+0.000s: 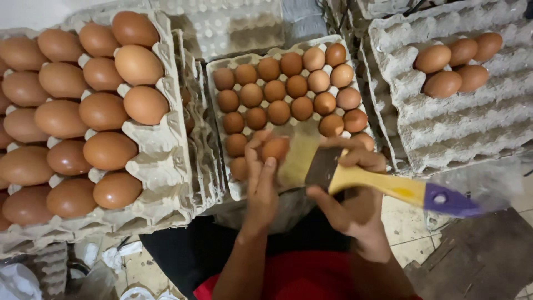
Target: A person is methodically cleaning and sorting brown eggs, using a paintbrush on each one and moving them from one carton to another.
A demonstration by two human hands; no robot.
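Brown egg (275, 148) sits pinched at the fingertips of the left hand (261, 183), which is closed around it from below, thumb on one side and fingers on the other. The right hand (355, 200) is just beside it, wrapped tight around the yellow handle of a wide paintbrush (355, 176). The pale bristles lie against the egg's right side, and the handle's purple end sticks out past the right hand, away from the left. Directly beyond both hands lies a grey cardboard tray (222, 61) nearly full of brown eggs. Well off from the left hand, a closer, larger-looking tray (161, 161) also holds eggs. Beyond the right hand, a stack of trays (461, 128) carries five eggs.
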